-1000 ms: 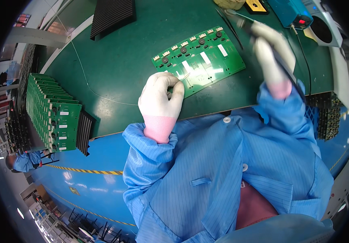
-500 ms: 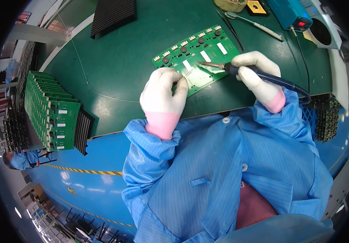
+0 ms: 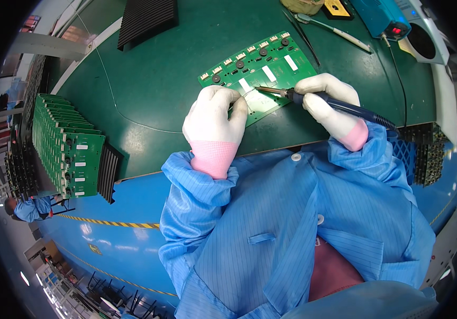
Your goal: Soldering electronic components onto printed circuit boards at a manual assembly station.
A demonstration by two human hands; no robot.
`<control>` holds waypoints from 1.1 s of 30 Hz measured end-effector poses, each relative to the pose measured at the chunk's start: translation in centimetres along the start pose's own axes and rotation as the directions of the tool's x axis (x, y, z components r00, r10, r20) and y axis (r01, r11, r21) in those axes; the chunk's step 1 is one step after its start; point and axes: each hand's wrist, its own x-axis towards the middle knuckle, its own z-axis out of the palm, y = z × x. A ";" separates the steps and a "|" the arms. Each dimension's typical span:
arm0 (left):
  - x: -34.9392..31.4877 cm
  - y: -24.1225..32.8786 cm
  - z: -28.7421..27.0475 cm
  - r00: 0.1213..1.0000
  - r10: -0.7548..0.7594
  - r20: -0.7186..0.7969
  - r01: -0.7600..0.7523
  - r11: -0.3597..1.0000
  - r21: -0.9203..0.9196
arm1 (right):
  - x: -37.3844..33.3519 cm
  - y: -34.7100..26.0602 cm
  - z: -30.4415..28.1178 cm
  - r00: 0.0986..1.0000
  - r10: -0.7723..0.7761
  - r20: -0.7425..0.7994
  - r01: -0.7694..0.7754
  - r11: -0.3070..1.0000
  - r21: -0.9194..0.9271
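A green circuit board (image 3: 279,77) with white connectors, black round parts and white labels lies tilted on the bench. My right hand (image 3: 330,109), in a white glove with a pink cuff, grips the dark handle of a soldering iron (image 3: 317,99). The iron's metal tip is over the board, close to the fingers of my left hand. Gloved the same way, my left hand (image 3: 215,117) rests at the board's lower left edge, closed in a pinch on thin solder wire (image 3: 148,126). The wire trails away to the left across the bench; its short end shows near the iron's tip.
On the left, a row of upright green boards (image 3: 71,146) stands in a black rack. Another black ridged rack (image 3: 148,21) is at the back. Tweezers (image 3: 304,36), a white-handled brush (image 3: 337,34) and a teal soldering station (image 3: 385,18) occupy the far right of the green bench (image 3: 154,80).
My right hand has shifted slightly left, bringing the iron's tip closer to my left fingers and the wire end. The left hand has barely moved.
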 end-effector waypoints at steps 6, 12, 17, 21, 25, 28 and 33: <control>0.0 -0.2 0.0 1.000 -0.007 0.010 0.007 1.000 0.005 | -0.1 0.5 0.1 0.987 -0.158 0.000 0.158 0.986 -0.060; 0.1 -0.3 0.1 1.000 -0.002 0.022 0.002 1.000 0.014 | 0.0 1.0 0.3 0.978 -0.209 -0.017 0.206 0.973 -0.099; 0.2 0.0 0.1 1.000 -0.002 0.024 0.001 0.999 0.039 | -0.1 1.0 0.3 0.973 -0.229 0.005 0.229 0.969 -0.098; 0.1 -0.4 -0.1 1.000 -0.020 0.023 0.021 0.999 -0.027 | -0.3 0.6 -0.3 0.978 -0.207 -0.005 0.206 0.974 -0.100; -0.2 -1.1 -0.6 0.999 -0.049 0.017 0.050 0.993 -0.111 | -0.5 0.1 -0.3 0.986 -0.155 -0.065 0.152 0.987 -0.053; -0.6 -1.5 -1.0 0.997 -0.073 0.002 0.073 0.986 -0.147 | -0.5 -0.3 0.4 0.981 -0.071 -0.183 0.090 0.991 0.102; -0.7 -1.3 -1.2 0.991 -0.131 0.041 0.136 0.975 -0.177 | 0.0 0.3 1.1 0.984 -0.173 0.052 0.174 0.985 -0.011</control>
